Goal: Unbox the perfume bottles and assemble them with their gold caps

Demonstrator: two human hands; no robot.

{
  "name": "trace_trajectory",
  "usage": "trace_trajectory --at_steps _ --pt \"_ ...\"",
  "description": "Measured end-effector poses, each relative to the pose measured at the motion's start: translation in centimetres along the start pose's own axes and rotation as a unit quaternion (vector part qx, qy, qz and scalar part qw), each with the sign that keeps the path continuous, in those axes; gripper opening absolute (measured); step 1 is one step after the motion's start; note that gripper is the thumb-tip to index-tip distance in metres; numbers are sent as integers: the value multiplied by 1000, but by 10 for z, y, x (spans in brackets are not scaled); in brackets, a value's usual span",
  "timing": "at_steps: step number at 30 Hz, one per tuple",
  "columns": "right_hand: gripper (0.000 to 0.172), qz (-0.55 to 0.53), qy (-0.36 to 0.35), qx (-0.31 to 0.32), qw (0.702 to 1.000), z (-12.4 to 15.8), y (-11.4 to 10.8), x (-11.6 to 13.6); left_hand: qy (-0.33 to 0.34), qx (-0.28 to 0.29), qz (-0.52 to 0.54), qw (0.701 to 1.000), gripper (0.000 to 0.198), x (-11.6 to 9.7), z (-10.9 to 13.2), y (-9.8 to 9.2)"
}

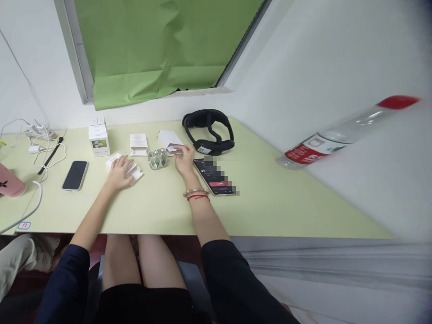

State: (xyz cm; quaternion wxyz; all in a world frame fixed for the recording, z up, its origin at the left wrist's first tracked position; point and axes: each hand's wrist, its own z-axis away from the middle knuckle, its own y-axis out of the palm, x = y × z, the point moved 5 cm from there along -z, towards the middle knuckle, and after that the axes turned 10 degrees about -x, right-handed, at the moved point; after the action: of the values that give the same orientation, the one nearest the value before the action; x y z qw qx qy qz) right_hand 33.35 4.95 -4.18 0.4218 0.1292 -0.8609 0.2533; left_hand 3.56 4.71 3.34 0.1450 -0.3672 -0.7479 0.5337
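From afar, my left hand (119, 173) lies spread, likely steadying a white carton (137, 173), eight o'clock from the glass vessel (157, 159); right hand (185, 162), three o'clock, grip unclear.

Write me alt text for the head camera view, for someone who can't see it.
A person's left hand rests on a white carton and their right hand is at a white box on a pale green table, with a clear glass between the hands. Around them are stacked boxes, two phones, a black headset and a bottle.
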Motion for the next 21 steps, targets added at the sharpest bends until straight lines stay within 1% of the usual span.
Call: trace_trajectory --at_steps 4,6,9,12,14,16,18,21 --pt "43 3 -2 -8 1000 0 0 2 -43 -8 -24 999 68 7 1 3" --pt "42 3 -9 -5 1000 1 0 4 -48 -14 -29 998 70 7 1 3" --pt "40 -3 -17 1 1000 2 0 8 -32 -13 -18 999 70 2 1 4" --pt "39 -14 -12 1 1000 2 0 8 1 -2 5 1000 67 -5 1 4" --pt "38 -17 -6 -3 1000 2 -1 8 17 -5 11 1000 63 -7 0 3" --pt "37 -14 -4 -11 1000 2 -2 7 15 -15 4 1000 59 -8 -1 0" --pt "37 -7 -5 -26 1000 2 -4 7 -6 -31 -13 999 56 -5 -2 -4" --pt "35 4 -13 -43 999 2 -6 7 -73 -62 -46 994 52 2 -2 -9"
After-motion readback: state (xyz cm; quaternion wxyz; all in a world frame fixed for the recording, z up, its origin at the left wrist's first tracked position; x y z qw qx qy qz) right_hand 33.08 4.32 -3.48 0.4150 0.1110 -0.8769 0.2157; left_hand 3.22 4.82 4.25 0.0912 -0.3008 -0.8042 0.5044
